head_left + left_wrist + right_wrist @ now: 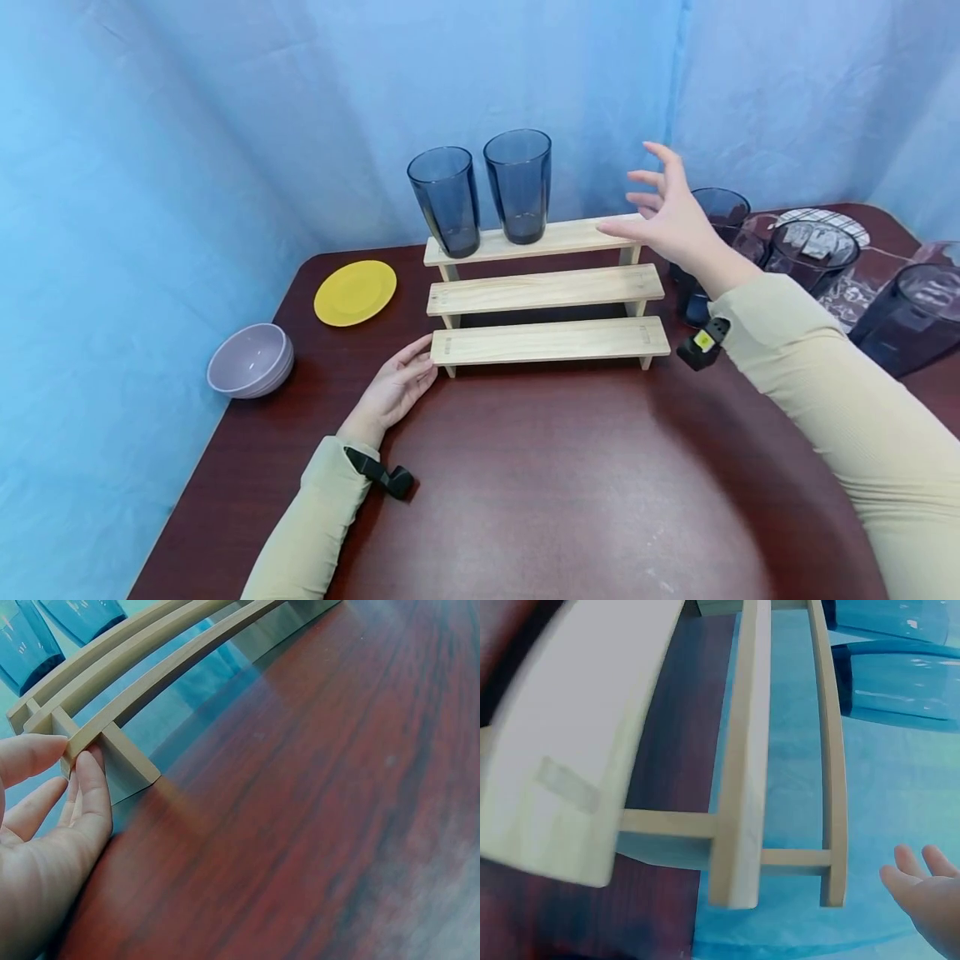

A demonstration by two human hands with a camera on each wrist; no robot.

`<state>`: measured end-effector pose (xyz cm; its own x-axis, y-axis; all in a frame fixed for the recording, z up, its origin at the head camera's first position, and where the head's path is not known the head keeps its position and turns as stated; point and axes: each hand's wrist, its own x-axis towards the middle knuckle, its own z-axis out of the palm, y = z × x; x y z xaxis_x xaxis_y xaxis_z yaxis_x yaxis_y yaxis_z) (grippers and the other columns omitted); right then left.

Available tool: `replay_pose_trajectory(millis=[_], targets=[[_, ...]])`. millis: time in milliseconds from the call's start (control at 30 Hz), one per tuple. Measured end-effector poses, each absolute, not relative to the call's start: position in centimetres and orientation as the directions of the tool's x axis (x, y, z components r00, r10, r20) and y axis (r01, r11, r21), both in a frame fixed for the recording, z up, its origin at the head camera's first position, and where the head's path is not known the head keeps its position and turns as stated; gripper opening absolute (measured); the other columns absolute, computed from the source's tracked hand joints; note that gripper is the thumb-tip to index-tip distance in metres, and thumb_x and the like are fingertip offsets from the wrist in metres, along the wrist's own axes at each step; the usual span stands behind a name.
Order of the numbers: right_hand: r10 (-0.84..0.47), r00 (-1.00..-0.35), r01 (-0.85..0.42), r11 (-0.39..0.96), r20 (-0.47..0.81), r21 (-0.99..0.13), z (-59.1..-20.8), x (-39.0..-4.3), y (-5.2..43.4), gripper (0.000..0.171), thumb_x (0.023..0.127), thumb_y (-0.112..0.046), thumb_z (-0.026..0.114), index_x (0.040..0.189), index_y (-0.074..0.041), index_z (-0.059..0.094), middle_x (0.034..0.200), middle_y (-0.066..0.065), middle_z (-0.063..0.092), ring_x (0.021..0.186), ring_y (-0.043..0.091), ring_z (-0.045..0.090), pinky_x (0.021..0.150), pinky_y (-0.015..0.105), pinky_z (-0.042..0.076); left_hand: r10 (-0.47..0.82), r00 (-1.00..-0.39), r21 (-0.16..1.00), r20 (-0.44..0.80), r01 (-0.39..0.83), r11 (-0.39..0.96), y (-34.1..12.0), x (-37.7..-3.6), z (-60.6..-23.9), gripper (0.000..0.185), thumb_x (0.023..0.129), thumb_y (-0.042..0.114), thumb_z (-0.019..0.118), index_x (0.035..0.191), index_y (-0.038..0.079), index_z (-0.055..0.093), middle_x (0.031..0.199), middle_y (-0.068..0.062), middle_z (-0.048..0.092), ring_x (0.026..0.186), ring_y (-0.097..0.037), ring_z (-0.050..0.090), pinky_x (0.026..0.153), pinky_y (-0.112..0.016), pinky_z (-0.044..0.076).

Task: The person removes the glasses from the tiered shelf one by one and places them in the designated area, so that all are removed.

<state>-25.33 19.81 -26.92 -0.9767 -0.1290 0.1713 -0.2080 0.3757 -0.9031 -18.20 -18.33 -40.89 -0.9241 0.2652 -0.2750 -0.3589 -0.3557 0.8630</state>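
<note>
A three-step wooden shelf rack (547, 287) stands on the dark table. Two blue-tinted drinking glasses, a left one (448, 200) and a right one (520, 187), stand upright on the left half of its top step. My left hand (393, 387) pinches the left end of the lowest step; in the left wrist view its thumb (34, 756) lies on top of the board with fingers (94, 787) beneath. Above the right end of the top step, my right hand (671, 212) is raised with thumb and fingers spread, holding nothing.
Left of the rack lie a yellow plate (356, 292) and a pale purple bowl (251, 360). At the right, beyond my forearm, are several dark glasses (813, 250), a clear plastic wrapper (847, 300) and a checked round item (825, 223). Blue curtains (360, 100) hang behind the table.
</note>
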Motion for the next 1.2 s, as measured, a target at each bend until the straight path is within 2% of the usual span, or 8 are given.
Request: replay_pose_trajectory(millis=[200,433,600,800,933,1200], targets=[[-0.135,-0.982,-0.176,0.406,0.132,-0.897,-26.1,-27.0,17.6,0.107,0.077,-0.034,0.077,0.148,-0.043,-0.002,0.156,0.01,0.019,0.14,0.031,0.029,0.11,0.051,0.03,0.261,-0.927,0.863,-0.27,-0.353,-0.362,-18.5,-18.3,-40.9,0.058,0.097,-0.008,0.038,0.151,0.005,0.02,0.099,0.0,0.057,0.086,-0.005,0.06,0.079,-0.017,0.049],[-0.133,-0.983,-0.172,0.433,0.126,-0.885,-25.6,-28.4,14.6,0.11,0.075,-0.033,0.079,0.15,-0.037,-0.002,0.155,0.011,0.021,0.138,0.029,0.033,0.104,0.049,0.038,0.263,-0.927,0.863,-0.266,-0.351,-0.364,-18.7,-18.3,-40.8,0.058,0.097,-0.007,0.038,0.151,0.005,0.02,0.099,0.0,0.058,0.086,-0.005,0.06,0.079,-0.017,0.049],[-0.148,-0.983,-0.164,0.411,0.111,-0.897,-25.3,-29.0,12.6,0.111,0.075,-0.033,0.08,0.149,-0.04,-0.003,0.155,0.009,0.021,0.139,0.028,0.032,0.106,0.047,0.037,0.26,-0.927,0.861,-0.271,-0.354,-0.365,-18.8,-18.2,-40.8,0.057,0.097,-0.007,0.038,0.15,0.005,0.021,0.099,0.0,0.058,0.087,-0.005,0.06,0.079,-0.017,0.049],[-0.154,-0.98,-0.173,0.343,0.126,-0.923,-25.1,-29.2,11.1,0.113,0.073,-0.028,0.081,0.149,-0.04,-0.002,0.154,0.009,0.022,0.138,0.027,0.033,0.106,0.044,0.037,0.275,-0.925,0.862,-0.264,-0.354,-0.363,-18.8,-18.2,-40.9,0.058,0.097,-0.007,0.039,0.151,0.004,0.019,0.1,0.0,0.058,0.088,-0.005,0.06,0.08,-0.017,0.049],[-0.161,-0.977,-0.189,0.365,0.138,-0.912,-25.2,-29.2,10.5,0.114,0.072,-0.028,0.082,0.149,-0.04,-0.001,0.155,0.01,0.019,0.138,0.028,0.032,0.107,0.045,0.036,0.286,-0.923,0.861,-0.258,-0.354,-0.366,-18.8,-18.1,-41.0,0.059,0.097,-0.008,0.036,0.151,0.003,0.015,0.099,0.001,0.058,0.087,-0.004,0.06,0.079,-0.017,0.049],[-0.172,-0.971,-0.226,0.419,0.168,-0.879,-25.5,-29.4,9.8,0.112,0.073,-0.027,0.082,0.149,-0.038,0.0,0.155,0.014,0.015,0.14,0.032,0.028,0.108,0.047,0.034,0.275,-0.926,0.857,-0.259,-0.352,-0.378,-18.8,-18.2,-41.0,0.057,0.098,-0.008,0.036,0.151,0.004,0.019,0.098,0.001,0.059,0.086,-0.004,0.06,0.079,-0.016,0.049]])
